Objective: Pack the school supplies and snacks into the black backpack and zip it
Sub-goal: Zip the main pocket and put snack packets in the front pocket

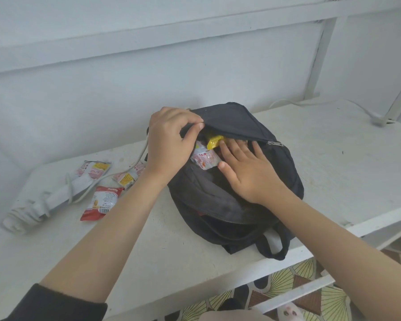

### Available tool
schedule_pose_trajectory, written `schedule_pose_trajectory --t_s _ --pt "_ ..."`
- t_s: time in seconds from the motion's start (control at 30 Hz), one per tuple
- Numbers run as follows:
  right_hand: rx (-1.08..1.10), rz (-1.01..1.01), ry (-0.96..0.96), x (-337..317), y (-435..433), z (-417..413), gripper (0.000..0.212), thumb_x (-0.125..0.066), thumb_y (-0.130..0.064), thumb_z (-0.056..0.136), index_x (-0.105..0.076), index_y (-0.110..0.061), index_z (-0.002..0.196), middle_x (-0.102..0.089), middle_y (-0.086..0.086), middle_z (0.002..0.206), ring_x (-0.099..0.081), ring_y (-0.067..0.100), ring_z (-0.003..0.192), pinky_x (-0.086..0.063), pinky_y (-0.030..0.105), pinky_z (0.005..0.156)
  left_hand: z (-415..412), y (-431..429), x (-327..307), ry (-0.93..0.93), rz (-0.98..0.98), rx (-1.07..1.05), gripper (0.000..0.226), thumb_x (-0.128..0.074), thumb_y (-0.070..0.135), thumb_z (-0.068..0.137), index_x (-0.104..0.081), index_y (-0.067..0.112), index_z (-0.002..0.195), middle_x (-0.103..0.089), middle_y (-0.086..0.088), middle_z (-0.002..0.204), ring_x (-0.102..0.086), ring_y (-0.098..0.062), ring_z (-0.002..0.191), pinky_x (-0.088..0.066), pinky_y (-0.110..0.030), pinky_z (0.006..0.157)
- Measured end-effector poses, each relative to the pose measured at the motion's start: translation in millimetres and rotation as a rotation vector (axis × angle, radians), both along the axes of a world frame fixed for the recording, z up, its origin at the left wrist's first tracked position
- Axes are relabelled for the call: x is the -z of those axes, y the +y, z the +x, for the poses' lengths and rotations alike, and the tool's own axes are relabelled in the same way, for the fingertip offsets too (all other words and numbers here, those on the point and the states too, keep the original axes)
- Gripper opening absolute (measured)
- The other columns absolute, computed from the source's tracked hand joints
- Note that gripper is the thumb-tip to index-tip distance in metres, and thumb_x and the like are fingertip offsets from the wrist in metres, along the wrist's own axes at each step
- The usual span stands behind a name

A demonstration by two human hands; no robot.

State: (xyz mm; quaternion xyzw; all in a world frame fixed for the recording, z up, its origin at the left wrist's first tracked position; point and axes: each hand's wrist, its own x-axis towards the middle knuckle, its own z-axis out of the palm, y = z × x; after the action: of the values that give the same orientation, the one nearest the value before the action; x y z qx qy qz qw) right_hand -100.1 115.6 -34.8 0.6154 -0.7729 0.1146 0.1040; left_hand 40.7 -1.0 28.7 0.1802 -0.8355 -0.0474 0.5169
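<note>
The black backpack (236,200) lies on the white table (333,163), its top compartment unzipped. My left hand (169,144) pinches the upper flap's edge and holds it up. My right hand (248,172) lies flat on the bag, fingers spread, pressing on snack packets in the opening: a yellow packet (214,141) and a white-and-red packet (205,159). The zipper pull (274,143) sits at the opening's right end. Three more snack packets lie left of the bag: a red one (101,202) and two white-red-yellow ones (92,171) (130,176).
A folded white umbrella (39,205) with a cord lies at the table's left. A white cable and plug (377,120) rest at the back right. The wall runs close behind. Patterned floor shows below the table's front edge.
</note>
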Motion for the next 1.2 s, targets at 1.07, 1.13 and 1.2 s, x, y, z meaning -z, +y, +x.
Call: schedule_pose_trajectory --t_s 1.07,1.13,1.2 --pt "-0.149 -0.016 -0.096 3.4 1.9 0.1 0.095 0.020 -0.063 0.083 -0.029 -0.013 0.147 -0.027 0.005 0.154 -0.016 0.020 0.145 0.003 0.037 0.115 -12.7 -8.5 0.3 0.035 0.168 -0.041 0.015 -0.062 0.026 0.085 -0.074 0.017 0.086 -0.071 0.004 0.088 -0.061 -0.014 0.089 -0.050 -0.041 0.081" --pt "-0.174 -0.032 -0.123 4.2 8.4 1.1 0.090 0.016 -0.061 0.086 -0.032 -0.015 0.146 -0.029 0.003 0.153 -0.018 0.020 0.144 0.001 0.035 0.115 -12.6 -11.0 -0.4 0.019 0.155 -0.040 0.016 -0.062 0.027 0.085 -0.074 0.016 0.087 -0.072 0.002 0.089 -0.061 -0.014 0.090 -0.050 -0.041 0.081" --pt "-0.201 -0.044 -0.190 2.6 15.2 3.2 0.082 0.008 -0.058 0.090 -0.036 -0.017 0.144 -0.034 0.002 0.151 -0.022 0.018 0.143 -0.003 0.032 0.115 -12.7 -13.3 -0.2 0.001 0.141 -0.044 0.016 -0.062 0.027 0.085 -0.074 0.016 0.087 -0.072 0.003 0.089 -0.061 -0.014 0.089 -0.050 -0.042 0.081"
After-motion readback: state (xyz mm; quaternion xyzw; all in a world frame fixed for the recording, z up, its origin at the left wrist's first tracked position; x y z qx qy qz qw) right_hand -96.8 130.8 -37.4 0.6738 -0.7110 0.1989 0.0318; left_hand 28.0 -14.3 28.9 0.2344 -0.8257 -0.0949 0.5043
